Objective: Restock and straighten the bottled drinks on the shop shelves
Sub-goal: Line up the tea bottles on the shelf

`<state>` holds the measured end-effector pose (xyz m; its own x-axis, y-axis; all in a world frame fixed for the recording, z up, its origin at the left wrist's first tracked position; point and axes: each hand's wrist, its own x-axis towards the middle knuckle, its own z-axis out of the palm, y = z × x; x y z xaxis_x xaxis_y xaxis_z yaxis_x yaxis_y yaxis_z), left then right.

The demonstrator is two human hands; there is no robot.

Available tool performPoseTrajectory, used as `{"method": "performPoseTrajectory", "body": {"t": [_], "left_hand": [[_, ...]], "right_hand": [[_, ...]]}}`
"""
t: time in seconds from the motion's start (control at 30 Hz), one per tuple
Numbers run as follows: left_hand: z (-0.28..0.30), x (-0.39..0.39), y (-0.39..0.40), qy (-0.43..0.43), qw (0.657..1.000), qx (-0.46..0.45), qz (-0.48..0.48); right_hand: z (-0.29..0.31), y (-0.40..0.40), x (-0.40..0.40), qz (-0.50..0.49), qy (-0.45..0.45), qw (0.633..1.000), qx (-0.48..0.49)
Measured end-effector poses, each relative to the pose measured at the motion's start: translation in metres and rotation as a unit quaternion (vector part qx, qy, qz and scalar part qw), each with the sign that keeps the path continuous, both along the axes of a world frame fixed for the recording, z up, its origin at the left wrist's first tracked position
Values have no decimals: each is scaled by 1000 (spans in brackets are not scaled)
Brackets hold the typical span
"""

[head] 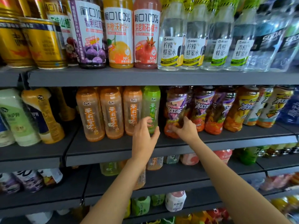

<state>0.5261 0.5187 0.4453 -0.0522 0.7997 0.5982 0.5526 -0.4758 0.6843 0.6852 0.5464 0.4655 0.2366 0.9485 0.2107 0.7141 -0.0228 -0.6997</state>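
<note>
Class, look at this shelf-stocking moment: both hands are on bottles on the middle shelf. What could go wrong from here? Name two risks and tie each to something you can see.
1. The left hand grips the green bottle low down, close beside the orange bottles; shifting it could knock one over.
2. The right hand holds the purple-labelled iced tea bottle near the shelf edge; a slip might send it off the front.

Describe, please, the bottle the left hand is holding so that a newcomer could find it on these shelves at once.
Find the middle shelf, under the row of tall juice bottles. A run of three orange tea bottles stands there; just right of them is the green bottle, gripped low by the left hand. It is the only green one in that front row, with purple-labelled bottles on its other side.
</note>
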Motion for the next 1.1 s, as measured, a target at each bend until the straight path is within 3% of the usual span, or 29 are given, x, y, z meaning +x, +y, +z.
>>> {"method": "performPoseTrajectory", "body": {"t": [0.2,0.37,0.43,0.57,0.83,0.93,1.1], "left_hand": [[15,27,14,-5,998,-51,31],[15,26,13,3,994,-63,90],[19,25,11,6,993,-70,98],[24,21,12,20,991,-93,98],[21,20,13,9,992,-91,89],[18,17,15,4,992,-91,83],[15,17,16,-8,994,-81,71]], "right_hand": [[-8,-7,-17,150,-8,987,49],[-8,15,11,307,53,950,-20],[-5,22,26,270,122,955,-32],[-1,52,29,130,-12,989,72],[0,86,-15,-26,18,999,15],[3,98,-14,-53,-14,998,-6],[6,104,-14,-76,13,997,-23]]}}
